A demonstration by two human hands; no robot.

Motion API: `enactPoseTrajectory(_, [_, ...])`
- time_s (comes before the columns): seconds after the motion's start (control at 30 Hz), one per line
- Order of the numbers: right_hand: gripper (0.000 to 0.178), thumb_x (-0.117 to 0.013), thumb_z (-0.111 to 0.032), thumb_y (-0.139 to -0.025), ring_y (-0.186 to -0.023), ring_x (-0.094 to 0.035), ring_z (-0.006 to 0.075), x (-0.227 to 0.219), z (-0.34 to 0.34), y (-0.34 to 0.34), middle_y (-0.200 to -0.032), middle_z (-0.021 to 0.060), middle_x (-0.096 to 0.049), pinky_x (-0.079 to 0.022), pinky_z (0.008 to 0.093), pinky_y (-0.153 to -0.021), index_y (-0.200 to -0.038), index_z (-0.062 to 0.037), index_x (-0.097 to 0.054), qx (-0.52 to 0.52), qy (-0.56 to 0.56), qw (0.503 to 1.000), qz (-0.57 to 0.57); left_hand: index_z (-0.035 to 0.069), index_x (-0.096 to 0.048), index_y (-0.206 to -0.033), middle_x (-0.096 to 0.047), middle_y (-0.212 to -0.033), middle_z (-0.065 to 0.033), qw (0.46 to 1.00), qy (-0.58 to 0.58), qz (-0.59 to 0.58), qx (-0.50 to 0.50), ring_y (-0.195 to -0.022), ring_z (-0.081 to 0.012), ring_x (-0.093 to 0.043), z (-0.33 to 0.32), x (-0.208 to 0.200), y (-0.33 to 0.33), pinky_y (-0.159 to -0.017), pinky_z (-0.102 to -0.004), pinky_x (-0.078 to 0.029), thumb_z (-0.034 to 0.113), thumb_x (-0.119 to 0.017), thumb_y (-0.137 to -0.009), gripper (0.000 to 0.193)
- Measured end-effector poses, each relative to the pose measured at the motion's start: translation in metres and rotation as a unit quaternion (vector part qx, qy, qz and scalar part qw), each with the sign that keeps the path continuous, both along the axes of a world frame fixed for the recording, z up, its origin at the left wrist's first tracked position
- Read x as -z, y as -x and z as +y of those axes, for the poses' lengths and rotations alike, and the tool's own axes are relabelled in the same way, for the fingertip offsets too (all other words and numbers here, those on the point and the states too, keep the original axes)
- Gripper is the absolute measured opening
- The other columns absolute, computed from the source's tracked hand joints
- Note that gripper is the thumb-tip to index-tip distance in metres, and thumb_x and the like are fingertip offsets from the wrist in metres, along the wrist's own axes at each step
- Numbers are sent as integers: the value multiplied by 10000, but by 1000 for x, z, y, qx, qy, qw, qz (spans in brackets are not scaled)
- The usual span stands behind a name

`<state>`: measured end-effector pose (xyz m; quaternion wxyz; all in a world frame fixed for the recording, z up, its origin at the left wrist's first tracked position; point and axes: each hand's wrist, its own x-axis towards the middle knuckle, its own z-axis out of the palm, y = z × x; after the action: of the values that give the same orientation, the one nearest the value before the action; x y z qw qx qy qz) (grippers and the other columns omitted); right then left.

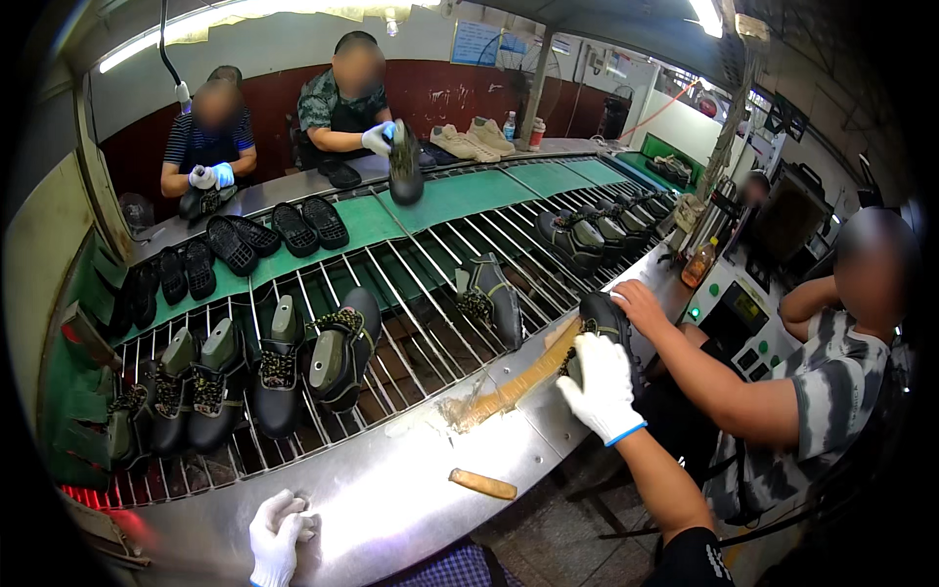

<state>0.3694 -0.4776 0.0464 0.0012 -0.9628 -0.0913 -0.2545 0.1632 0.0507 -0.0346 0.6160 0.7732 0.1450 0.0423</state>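
Note:
A dark shoe (pixel 604 315) is at the right edge of the metal ledge. My right hand (pixel 602 386), in a white glove with a blue cuff, grips its near side, its fingertips partly hidden against the shoe. A co-worker's bare hand (pixel 641 308) touches the same shoe from the right. My left hand (pixel 277 540), also white-gloved, rests on the metal ledge (pixel 381 504) at the lower left. Its fingers are loosely bent and apart, with nothing seen in them. Between my hands lies a tan, wooden-looking handle-shaped piece (pixel 483 483).
Beyond the ledge runs a rack of metal bars (pixel 411 323) carrying several dark shoes, some on grey-green lasts (pixel 328 362). Black soles (pixel 232 245) line a green strip (pixel 362 225). Two co-workers sit across; one holds a boot (pixel 405 171). A bottle (pixel 698 262) stands at right.

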Motion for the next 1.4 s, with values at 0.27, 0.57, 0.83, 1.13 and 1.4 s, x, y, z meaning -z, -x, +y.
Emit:
enactPoseTrajectory(0.27, [796, -787, -399, -894, -1437, -494, 438, 54, 63, -51, -1551, 259, -511, -385, 531, -1202, -1517, -2, -491, -62, -94, 987, 111, -13, -696, -1327, -743, -1281, -171, 952, -296, -60, 56, -1168, -271, -696, 9, -3, 0, -1073, -397, -525, 146, -642, -1040, 333])
enactPoseTrajectory(0.57, [1093, -860, -456, -813, -1380, -528, 459, 75, 106, -127, -1490, 306, -538, -416, 529, -1174, -1625, 17, -302, 88, -271, 953, 100, 1, -729, -1271, -764, -1206, -153, 954, -288, -73, 48, -1044, -257, -720, 14, -7, 0, -986, -389, -562, 120, -664, -996, 306])
enactPoseTrajectory(0.83, [756, -825, -373, -822, -1139, -709, 414, 60, 90, -160, -1252, 221, -737, -540, 460, -1022, -1457, -45, -576, 138, -410, 896, 98, 58, -779, -1187, -783, -1137, -138, 926, -349, -139, 43, -1057, -310, -724, 10, -34, -8, -1004, -439, -542, 136, -717, -917, 288])
enactPoseTrajectory(1.13, [666, -795, -147, -886, -1185, -661, 223, 18, 98, -44, -1344, 113, -683, -479, 337, -1102, -1476, 46, -555, -154, -732, 629, 213, -80, -401, -1527, -588, -1429, -323, 968, 232, 44, 86, -1178, -383, -694, 5, -32, -11, -1014, -487, -589, 245, -650, -1016, 655])
enactPoseTrajectory(1.4, [764, -984, -259, -730, -1207, -704, 315, -88, 181, 64, -1309, 187, -713, -556, 431, -1049, -1375, -16, -654, -497, -222, 792, 276, -18, -485, -1542, -571, -1529, -246, 867, 487, 94, 60, -1398, -396, -577, -9, -35, 8, -1191, -569, -462, 650, -719, -926, 938])
